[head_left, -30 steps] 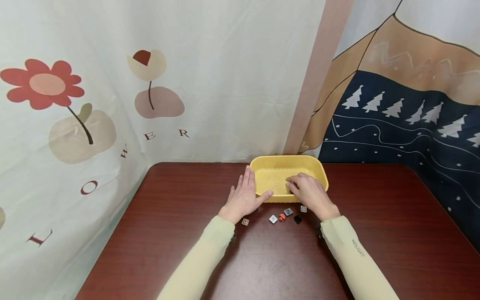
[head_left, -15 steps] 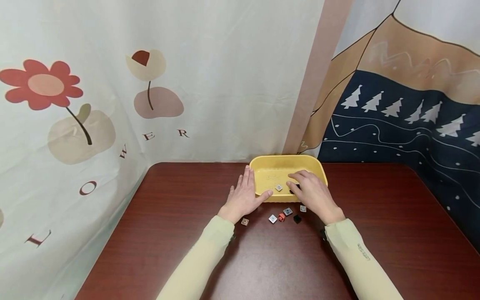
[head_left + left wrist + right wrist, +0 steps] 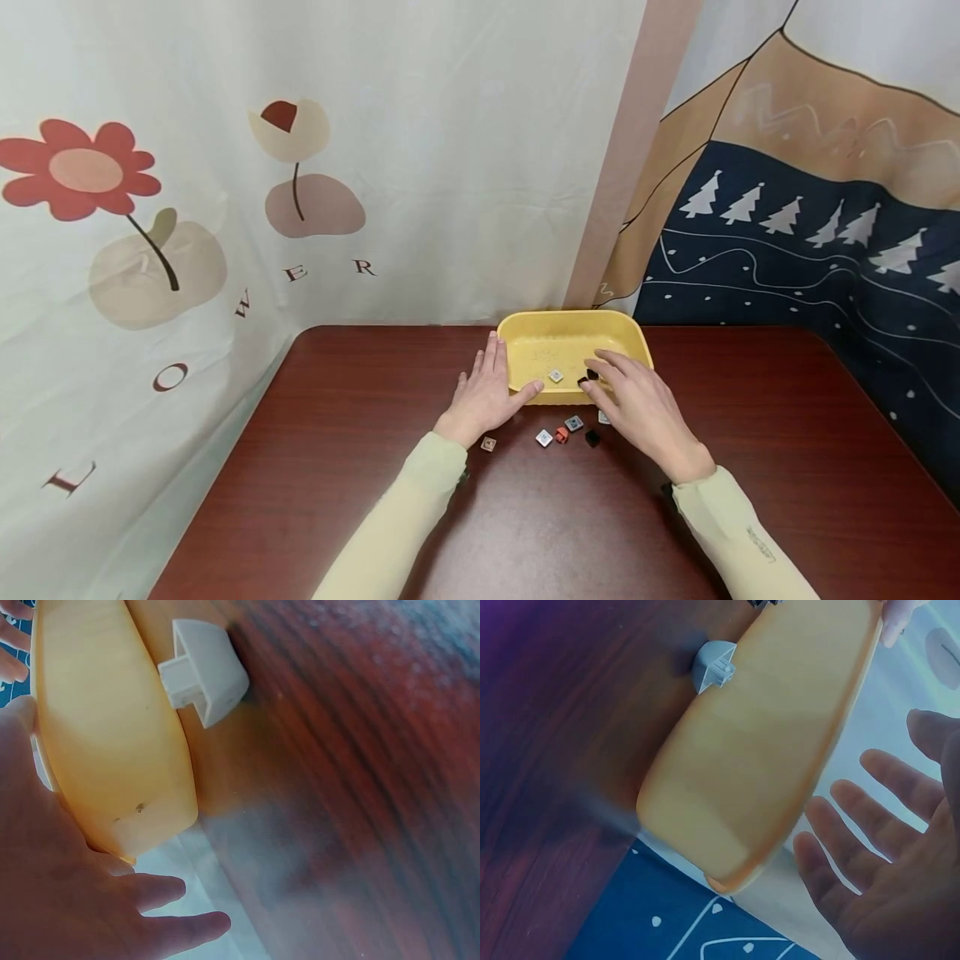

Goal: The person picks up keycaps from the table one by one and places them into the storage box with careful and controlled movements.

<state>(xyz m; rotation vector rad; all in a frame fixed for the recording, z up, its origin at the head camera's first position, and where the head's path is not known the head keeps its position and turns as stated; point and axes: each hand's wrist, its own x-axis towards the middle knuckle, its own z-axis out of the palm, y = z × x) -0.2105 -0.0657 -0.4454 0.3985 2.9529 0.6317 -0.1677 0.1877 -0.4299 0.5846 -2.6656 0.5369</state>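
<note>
In the head view a yellow plastic tub stands near the table's far edge. My left hand lies flat along its left side, fingers straight, thumb at the front rim. Over the tub's right front part hovers my right hand, fingers loosely spread, holding nothing. Inside lie a pale keycap and black keycaps, partly behind the right fingers. On the table before the tub are a beige keycap, a white keycap, a red keycap, a grey keycap and a black keycap.
One more pale keycap is half hidden under the right hand. A tipped keycap lies close by the tub wall in the right wrist view. Printed cloth hangs right behind the dark red wooden table.
The right hand has loosened its fingers and drawn back to the right. A pale keycap and black ones have come into sight in the tub. The left hand has stayed put.
</note>
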